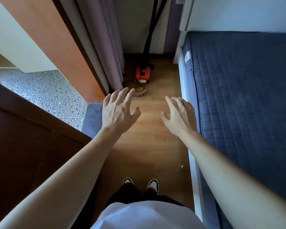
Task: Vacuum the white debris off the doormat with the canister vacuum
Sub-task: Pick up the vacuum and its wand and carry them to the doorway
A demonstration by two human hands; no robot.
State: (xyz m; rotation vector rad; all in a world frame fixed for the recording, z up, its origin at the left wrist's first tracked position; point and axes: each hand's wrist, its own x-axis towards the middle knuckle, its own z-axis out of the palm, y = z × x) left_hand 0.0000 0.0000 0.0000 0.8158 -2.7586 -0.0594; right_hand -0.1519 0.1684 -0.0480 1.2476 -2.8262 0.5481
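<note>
"Canister vacuum [143,74] first: where do you have it?"

"I have it at the far end of the wooden floor [147,146], red body, standing just right of the curtain [102,38]. Its black hose [148,42] climbs out of the top of my picture, and a dark cord [141,92] lies looped on the floor just this side of it."

"And the doormat?"

"Grey-blue doormat [92,118] on the left, at the threshold to the pebble tiles [45,93], with the dark door [23,138] nearer to me. Only part of it shows; the left hand crosses in front of its right edge."

"Talk me through the hands."

"Both are up in the air over the floor, holding nothing. Left hand [118,111] has its fingers [120,94] spread wide and straight, tips reaching toward the cord. Right hand [180,116] is flat and loose too, fingers [169,103] straight, close beside the bed [246,96] with its blue quilted cover on the right."

"Any white debris?"

"I see a few white flecks [182,166] on the floor, near side, close to the bed base. On the mat itself I can't tell; it is too dim. The person's shoes [153,185] stand side by side at the near end, well apart from the vacuum."
</note>
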